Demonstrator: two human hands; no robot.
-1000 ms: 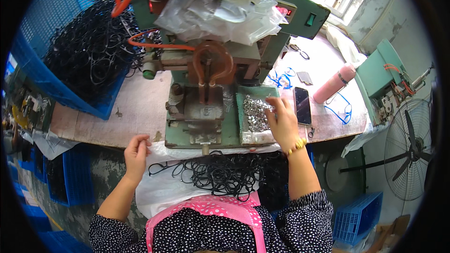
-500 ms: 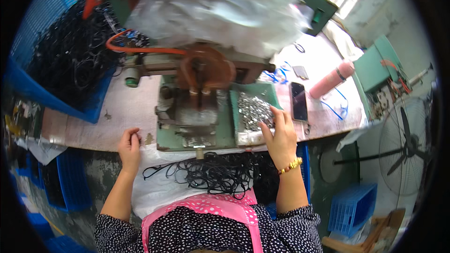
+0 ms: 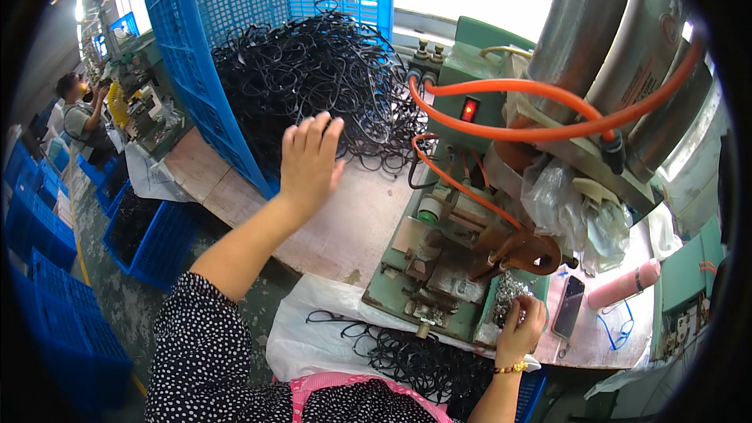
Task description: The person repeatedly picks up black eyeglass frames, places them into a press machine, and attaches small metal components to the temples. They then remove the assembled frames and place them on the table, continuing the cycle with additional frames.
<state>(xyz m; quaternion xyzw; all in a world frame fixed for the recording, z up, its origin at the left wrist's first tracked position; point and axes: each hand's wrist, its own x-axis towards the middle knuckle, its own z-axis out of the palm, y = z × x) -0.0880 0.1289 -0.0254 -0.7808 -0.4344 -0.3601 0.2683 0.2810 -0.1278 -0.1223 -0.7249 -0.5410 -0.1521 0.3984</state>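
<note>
My left hand [image 3: 309,160] reaches up in front of a heap of thin black looped straps [image 3: 305,70] piled in a tall blue plastic crate [image 3: 227,121]. Its fingers are stretched out and hold nothing. At the right, my right hand [image 3: 523,329], with a beaded bracelet at the wrist, rests at a green tray [image 3: 487,321] of small shiny metal pieces [image 3: 507,291]. Its thumb and fingers are bent together in the pieces; what they pinch is too small to make out. Left of the tray stands a green bench press [image 3: 450,274].
Orange hoses [image 3: 509,133] loop over the press. A phone [image 3: 569,307] and a pink bottle [image 3: 624,285] lie to the right. More black straps [image 3: 415,360] cover white cloth on my lap. Blue crates [image 3: 145,235] stand on the floor left, where another person [image 3: 78,113] sits.
The view has swung left. My left hand has risen from the table edge to the strap heap with its fingers stretched. My right hand's fingers have drawn together in the tray.
</note>
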